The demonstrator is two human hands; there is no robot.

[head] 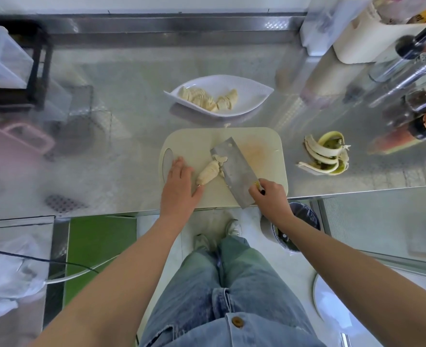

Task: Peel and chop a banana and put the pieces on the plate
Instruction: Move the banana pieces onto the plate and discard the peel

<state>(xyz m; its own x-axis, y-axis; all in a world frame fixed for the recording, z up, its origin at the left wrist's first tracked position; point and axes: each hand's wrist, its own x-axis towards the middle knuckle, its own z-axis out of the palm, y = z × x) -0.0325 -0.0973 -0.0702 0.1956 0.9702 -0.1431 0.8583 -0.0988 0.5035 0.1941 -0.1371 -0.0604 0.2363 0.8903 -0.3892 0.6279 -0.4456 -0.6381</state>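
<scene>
Two heaps of banana slices [206, 98] already lie in the white plate [257, 93] at the far side of the bench [131, 121], so only the sliced stub [208, 172] is left on the cutting board [264, 146], nearer the person. The left hand [179, 181] lies flat with fingers straight, its thumb side touching the stub, probably to herd it toward the blade. The right hand [269, 194] is clamped round the handle of the cleaver [234, 169], held low and slanted just right of the stub, likely ready to scoop. The peel [324, 156] sits discarded well to the right.

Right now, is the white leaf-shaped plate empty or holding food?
Not empty: the white leaf-shaped plate holds two heaps of pale banana slices, one end bare.
</scene>
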